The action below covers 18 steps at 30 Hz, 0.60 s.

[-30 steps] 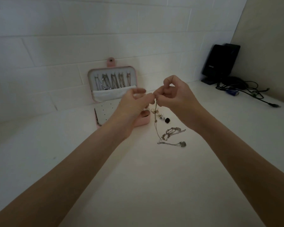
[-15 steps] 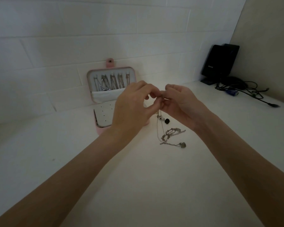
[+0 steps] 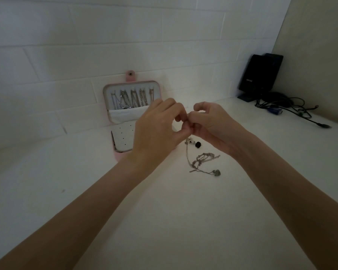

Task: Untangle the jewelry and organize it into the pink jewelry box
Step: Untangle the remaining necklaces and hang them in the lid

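The pink jewelry box point(image 3: 117, 156) lies open against the wall, its lid upright with several chains point(image 3: 133, 99) hanging inside. My left hand point(image 3: 158, 131) and my right hand point(image 3: 213, 125) meet above the table, fingertips together, pinching the top of a thin chain point(image 3: 187, 152). That chain hangs down to a tangled pile of jewelry point(image 3: 203, 162) with a small grey pendant point(image 3: 216, 173) on the table. A black bead point(image 3: 198, 144) and small pale pieces lie beside the box.
A black device point(image 3: 260, 75) stands in the far right corner with dark cables point(image 3: 293, 110) trailing along the white table point(image 3: 164, 221). A white brick wall runs behind the box.
My hands have stayed together on the chain, with fingers shifting. The left hand moved over the box's front. The chain's hanging part looks shorter.
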Each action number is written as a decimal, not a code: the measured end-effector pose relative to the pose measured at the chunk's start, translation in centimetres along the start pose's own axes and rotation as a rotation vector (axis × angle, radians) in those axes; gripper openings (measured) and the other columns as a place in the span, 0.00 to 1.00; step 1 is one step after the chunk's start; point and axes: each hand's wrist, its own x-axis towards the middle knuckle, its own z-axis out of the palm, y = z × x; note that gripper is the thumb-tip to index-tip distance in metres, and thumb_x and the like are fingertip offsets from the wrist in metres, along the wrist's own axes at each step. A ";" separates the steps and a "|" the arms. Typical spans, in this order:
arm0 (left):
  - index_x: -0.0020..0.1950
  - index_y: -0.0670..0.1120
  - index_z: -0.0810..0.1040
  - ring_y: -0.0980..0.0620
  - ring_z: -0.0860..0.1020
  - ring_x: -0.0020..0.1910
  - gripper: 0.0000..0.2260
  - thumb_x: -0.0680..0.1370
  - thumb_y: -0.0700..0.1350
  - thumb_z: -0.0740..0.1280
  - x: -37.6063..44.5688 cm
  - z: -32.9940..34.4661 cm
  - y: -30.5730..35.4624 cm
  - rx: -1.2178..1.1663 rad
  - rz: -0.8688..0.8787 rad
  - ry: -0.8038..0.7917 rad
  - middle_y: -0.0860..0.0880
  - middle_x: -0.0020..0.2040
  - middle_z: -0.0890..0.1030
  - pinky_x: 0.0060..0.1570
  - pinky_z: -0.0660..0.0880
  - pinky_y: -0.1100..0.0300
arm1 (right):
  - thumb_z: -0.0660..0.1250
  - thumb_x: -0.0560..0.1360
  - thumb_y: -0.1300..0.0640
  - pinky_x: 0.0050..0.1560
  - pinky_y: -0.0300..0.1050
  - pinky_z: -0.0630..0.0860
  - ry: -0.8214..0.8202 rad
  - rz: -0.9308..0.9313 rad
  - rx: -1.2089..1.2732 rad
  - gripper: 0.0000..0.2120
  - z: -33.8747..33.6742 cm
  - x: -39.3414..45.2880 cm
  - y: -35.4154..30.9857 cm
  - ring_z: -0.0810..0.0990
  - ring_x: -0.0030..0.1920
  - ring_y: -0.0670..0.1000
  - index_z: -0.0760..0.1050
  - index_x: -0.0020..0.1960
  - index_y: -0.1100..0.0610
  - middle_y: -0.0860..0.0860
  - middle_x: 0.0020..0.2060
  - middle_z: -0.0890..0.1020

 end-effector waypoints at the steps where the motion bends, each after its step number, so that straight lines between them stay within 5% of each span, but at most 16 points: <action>1: 0.36 0.44 0.76 0.54 0.71 0.35 0.08 0.70 0.49 0.65 -0.1 0.1 0.1 -0.042 -0.035 -0.017 0.53 0.34 0.75 0.33 0.67 0.63 | 0.61 0.74 0.72 0.37 0.41 0.74 0.000 0.008 -0.026 0.12 0.0 0.0 0.0 0.73 0.29 0.46 0.63 0.47 0.57 0.56 0.36 0.76; 5: 0.37 0.48 0.76 0.58 0.71 0.35 0.06 0.67 0.50 0.66 0.0 -0.1 0.2 -0.354 -0.252 -0.096 0.58 0.33 0.73 0.35 0.69 0.65 | 0.61 0.74 0.72 0.34 0.38 0.75 -0.037 0.053 -0.043 0.11 -0.1 0.2 -0.3 0.74 0.27 0.44 0.63 0.48 0.59 0.51 0.28 0.77; 8: 0.36 0.55 0.73 0.61 0.71 0.35 0.03 0.65 0.51 0.65 0.0 -0.5 -0.2 -0.577 -0.347 -0.158 0.59 0.34 0.75 0.34 0.69 0.69 | 0.59 0.73 0.72 0.36 0.40 0.72 -0.079 0.082 -0.059 0.13 -0.1 0.3 -0.5 0.72 0.31 0.47 0.66 0.36 0.58 0.54 0.31 0.72; 13: 0.37 0.56 0.71 0.60 0.71 0.35 0.02 0.68 0.49 0.64 -0.2 -0.9 -0.9 -0.597 -0.253 -0.216 0.61 0.36 0.74 0.36 0.71 0.65 | 0.57 0.74 0.72 0.37 0.41 0.69 -0.147 0.144 -0.007 0.26 0.4 0.2 -0.4 0.70 0.33 0.49 0.73 0.22 0.55 0.55 0.33 0.72; 18: 0.36 0.52 0.69 0.59 0.70 0.34 0.04 0.68 0.44 0.62 -0.6 -1.3 -1.6 -0.538 -0.181 -0.187 0.56 0.34 0.71 0.35 0.68 0.71 | 0.56 0.75 0.72 0.33 0.38 0.69 -0.138 0.211 0.067 0.20 -0.4 0.3 -0.7 0.69 0.32 0.48 0.67 0.27 0.57 0.53 0.29 0.74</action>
